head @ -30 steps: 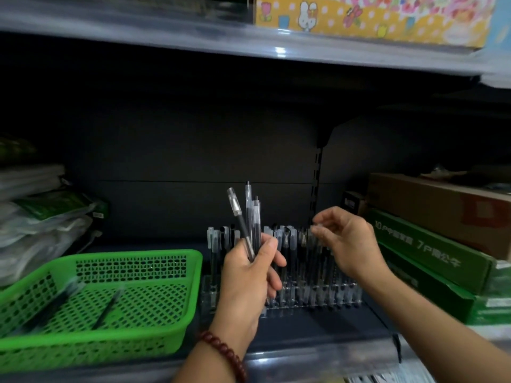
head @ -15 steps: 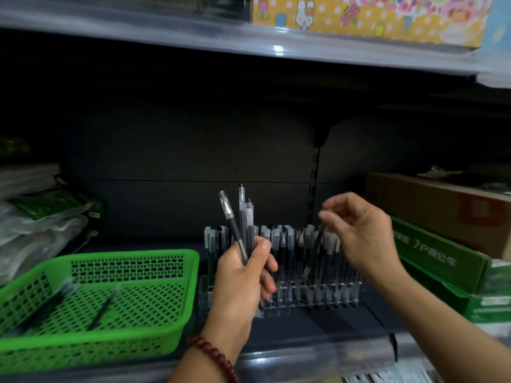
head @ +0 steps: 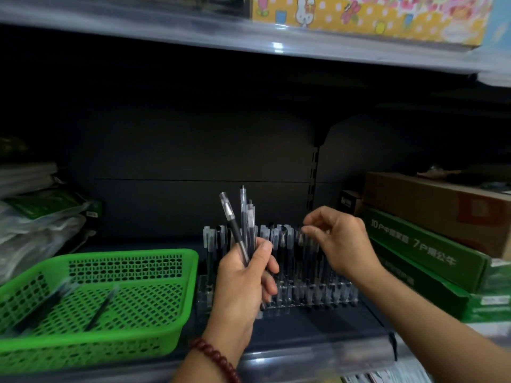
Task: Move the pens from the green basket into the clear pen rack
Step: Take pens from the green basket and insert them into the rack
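Head view shows a green basket (head: 177, 308) sitting left of the left hand's fingers, with two pens (head: 101, 308) lying on its mesh floor, and a clear rack (head: 312, 297) of upright pens behind both hands. Left hand (head: 240, 283) is closed around a small bunch of pens (head: 243, 225) pointing up above its thumb. Right hand (head: 343, 241) pinches its fingertips (head: 305, 230) together at the top of a racked pen (head: 300, 241).

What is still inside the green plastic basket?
Two dark pens lie on the floor of the green plastic basket. Its front wall hides the nearest floor strip.
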